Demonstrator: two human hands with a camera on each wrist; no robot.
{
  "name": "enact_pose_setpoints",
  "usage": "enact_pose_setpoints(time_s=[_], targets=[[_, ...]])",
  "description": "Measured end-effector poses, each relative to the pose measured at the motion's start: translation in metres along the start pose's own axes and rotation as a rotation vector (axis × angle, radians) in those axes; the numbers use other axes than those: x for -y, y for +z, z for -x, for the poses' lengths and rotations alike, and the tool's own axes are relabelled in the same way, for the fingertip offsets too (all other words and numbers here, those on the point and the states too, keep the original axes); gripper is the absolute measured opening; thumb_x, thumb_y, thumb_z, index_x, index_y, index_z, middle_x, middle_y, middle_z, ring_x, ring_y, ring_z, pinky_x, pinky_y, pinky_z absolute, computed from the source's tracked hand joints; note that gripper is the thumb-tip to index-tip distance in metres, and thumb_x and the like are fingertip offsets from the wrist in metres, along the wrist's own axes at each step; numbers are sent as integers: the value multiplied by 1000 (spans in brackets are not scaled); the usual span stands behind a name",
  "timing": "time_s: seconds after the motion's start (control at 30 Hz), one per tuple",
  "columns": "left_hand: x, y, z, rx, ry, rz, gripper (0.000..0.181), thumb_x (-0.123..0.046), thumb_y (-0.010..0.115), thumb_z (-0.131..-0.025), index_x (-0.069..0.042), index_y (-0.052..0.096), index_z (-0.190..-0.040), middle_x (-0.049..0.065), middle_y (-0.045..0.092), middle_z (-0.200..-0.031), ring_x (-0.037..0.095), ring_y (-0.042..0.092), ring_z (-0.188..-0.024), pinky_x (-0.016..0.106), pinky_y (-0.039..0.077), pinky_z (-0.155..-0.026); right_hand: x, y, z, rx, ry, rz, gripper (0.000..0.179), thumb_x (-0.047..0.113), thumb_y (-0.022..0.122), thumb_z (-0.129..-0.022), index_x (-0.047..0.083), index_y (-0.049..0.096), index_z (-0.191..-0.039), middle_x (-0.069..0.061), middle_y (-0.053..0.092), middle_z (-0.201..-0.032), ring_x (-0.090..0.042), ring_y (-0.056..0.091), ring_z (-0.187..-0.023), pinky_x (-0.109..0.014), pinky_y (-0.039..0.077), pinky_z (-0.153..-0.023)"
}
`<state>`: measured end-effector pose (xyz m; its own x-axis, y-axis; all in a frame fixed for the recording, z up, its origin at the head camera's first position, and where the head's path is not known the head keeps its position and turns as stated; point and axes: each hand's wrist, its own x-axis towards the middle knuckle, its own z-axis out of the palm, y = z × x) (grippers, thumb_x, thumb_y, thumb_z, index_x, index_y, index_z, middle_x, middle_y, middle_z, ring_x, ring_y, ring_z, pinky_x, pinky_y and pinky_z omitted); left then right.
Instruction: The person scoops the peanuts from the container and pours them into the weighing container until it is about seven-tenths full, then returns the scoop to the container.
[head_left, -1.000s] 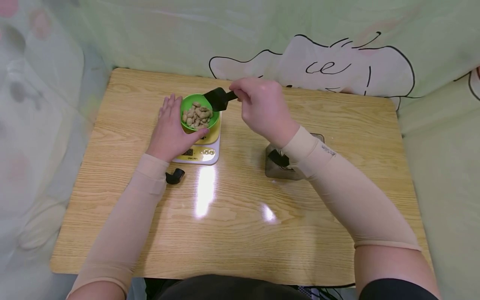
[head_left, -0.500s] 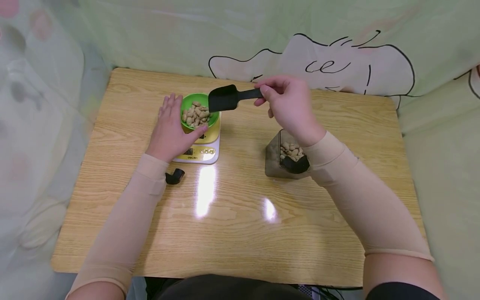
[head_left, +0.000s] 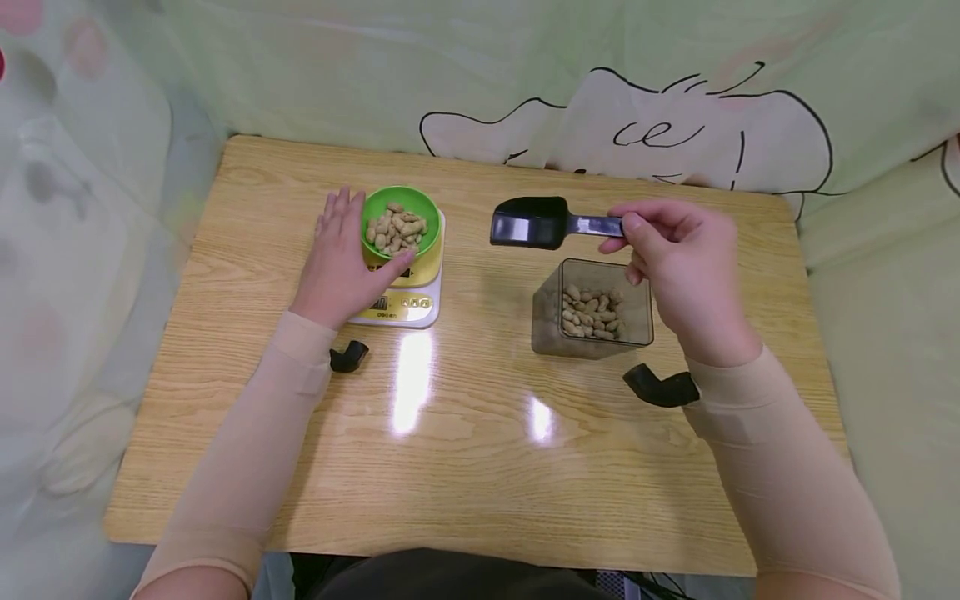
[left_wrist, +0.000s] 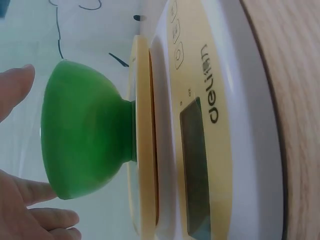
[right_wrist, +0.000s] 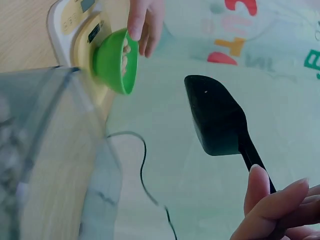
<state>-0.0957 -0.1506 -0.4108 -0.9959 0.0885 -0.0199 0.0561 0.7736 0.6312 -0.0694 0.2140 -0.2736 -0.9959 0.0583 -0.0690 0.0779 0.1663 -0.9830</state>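
My right hand (head_left: 686, 267) pinches the handle of a black scoop (head_left: 529, 222) between thumb and fingers. The scoop is level, above and behind a clear container (head_left: 551, 329) with unshelled peanuts (head_left: 591, 312) inside; no peanuts show in the scoop. A green bowl (left_wrist: 85, 130) stands on a yellow and white kitchen scale (head_left: 397, 308), with more peanuts (head_left: 393, 231) in it. Beside the bowl, my left hand (head_left: 337, 254) has its fingers extended along the left side and its thumb near the front rim. The left wrist view shows the thumb apart from the bowl.
The wooden table (head_left: 465, 467) reaches a curtain-like sheet (head_left: 315, 75) at the back. Black wrist camera pieces show beside both sleeves. The container's tall wall stands close to the camera in the right wrist view.
My right hand has carried the scoop away from the bowl, rightward to the container, uncovering the container's opening. The left hand and the bowl have stayed put.
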Motion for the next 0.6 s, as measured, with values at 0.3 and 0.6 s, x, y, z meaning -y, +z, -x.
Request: enact_pose_setpoints(time_s=[0.3, 0.6], targets=[[-5, -2, 11, -29, 47, -26, 113, -67, 72, -94, -9, 17, -173, 16, 7, -182, 34, 1, -171, 52, 5, -141, -15, -45, 33, -146, -33, -41, 16, 5, 72, -102, -8, 79, -108, -4, 80, -76, -12, 69, -59, -20, 47, -46], [-16, -3, 30, -76, 139, -75, 113, -64, 76, -92, -3, 24, -171, 22, 12, -181, 39, 5, -170, 61, 11, -139, -29, -66, 53, -229, 63, 87, 14, 9, 71, -102, 0, 81, -106, 0, 79, -76, -12, 66, -57, -20, 47, -47]])
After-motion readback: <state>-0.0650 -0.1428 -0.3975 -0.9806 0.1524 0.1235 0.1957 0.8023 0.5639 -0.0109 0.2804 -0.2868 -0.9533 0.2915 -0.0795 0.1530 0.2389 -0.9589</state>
